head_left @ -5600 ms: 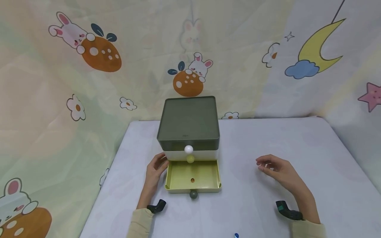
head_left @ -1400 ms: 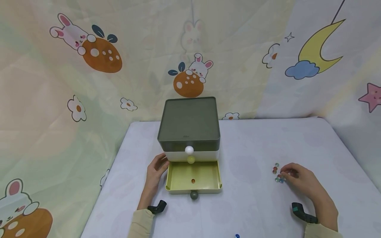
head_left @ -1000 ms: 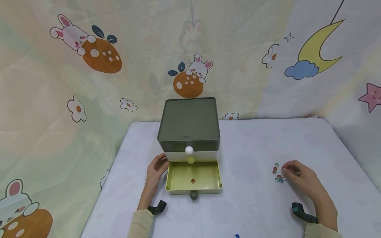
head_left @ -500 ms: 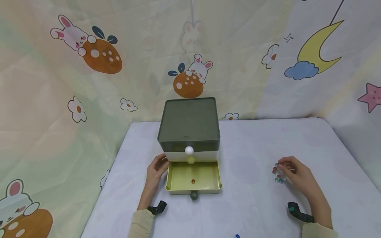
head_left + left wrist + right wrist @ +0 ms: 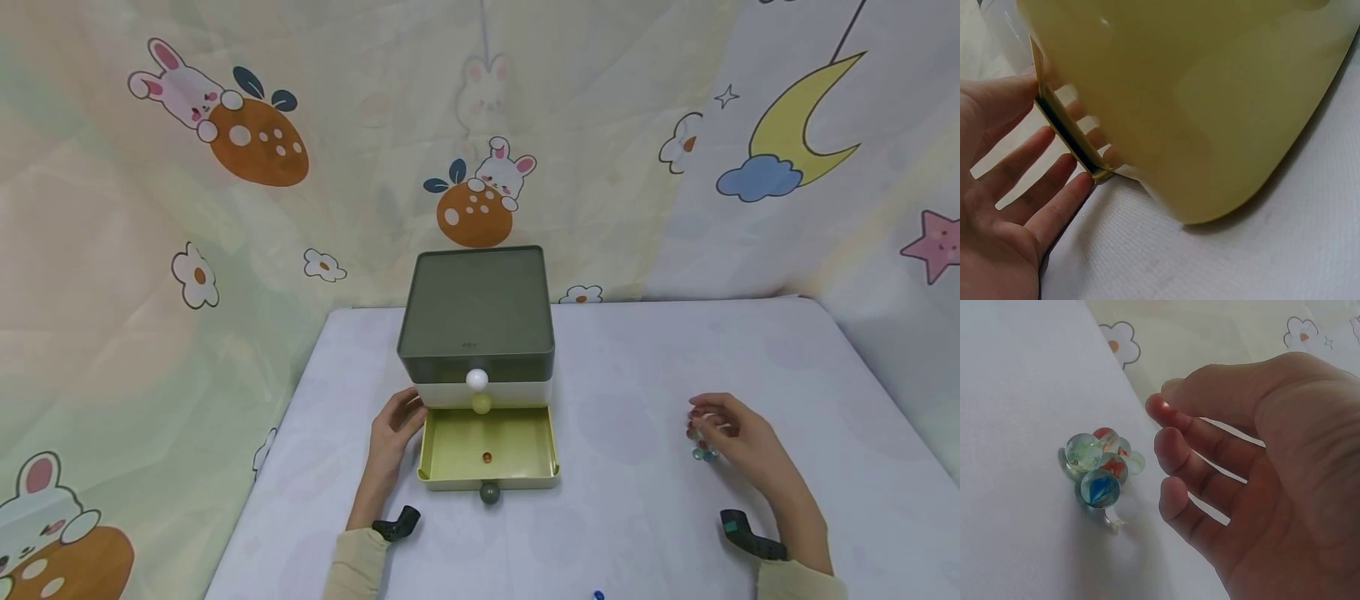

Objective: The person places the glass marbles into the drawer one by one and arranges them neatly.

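Observation:
A small drawer cabinet (image 5: pixel 475 304) has a dark green top, and its yellow bottom drawer (image 5: pixel 450 442) is pulled out with one orange marble (image 5: pixel 487 457) inside. My left hand (image 5: pixel 392 429) rests against the cabinet's left side near the drawer, its fingertips touching the edge in the left wrist view. My right hand (image 5: pixel 738 433) is bent over a cluster of glass marbles on the table. The right wrist view shows a blue marble (image 5: pixel 1100 489) and a green marble (image 5: pixel 1083 452) among them. Thumb and index tips meet or overlap there; whether a marble is between them is unclear.
A white cloth covers the table (image 5: pixel 615 500). Near its front edge lies a small blue object (image 5: pixel 598 595), partly cut off by the frame. A patterned curtain (image 5: pixel 600 167) hangs behind. White and yellow knobs (image 5: pixel 482 403) stick out above the drawer.
Several marbles have appeared on the table at the right since the oldest frame. Over the last second my right hand has shifted slightly left and away across them. My left hand has stayed put.

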Tool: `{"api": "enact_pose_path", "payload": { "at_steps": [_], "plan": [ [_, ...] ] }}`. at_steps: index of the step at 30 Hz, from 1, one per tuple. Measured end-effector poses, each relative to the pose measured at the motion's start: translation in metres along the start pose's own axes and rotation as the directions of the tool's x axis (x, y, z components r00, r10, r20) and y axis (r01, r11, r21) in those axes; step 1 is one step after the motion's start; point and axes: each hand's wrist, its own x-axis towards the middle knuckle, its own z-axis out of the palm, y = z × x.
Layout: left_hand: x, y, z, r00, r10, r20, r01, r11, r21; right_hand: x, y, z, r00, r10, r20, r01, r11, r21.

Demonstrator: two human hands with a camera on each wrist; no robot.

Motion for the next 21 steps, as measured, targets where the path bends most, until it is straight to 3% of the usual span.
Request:
{"api": "enact_pose_path", "payload": {
  "at_steps": [11, 21],
  "plan": [
    [0.0, -0.001, -0.001, 1.0, -0.004, -0.009, 0.004, 1.0, -0.009, 0.001, -0.002, 0.002, 0.999, 0.0, 0.035, -0.001, 1.0, 0.03],
    [0.001, -0.001, 0.001, 1.0, -0.008, -0.007, 0.008, 1.0, -0.007, 0.003, -0.013, 0.008, 0.985, -0.173, -0.016, 0.174, 0.975, 0.137]
  ]
}}
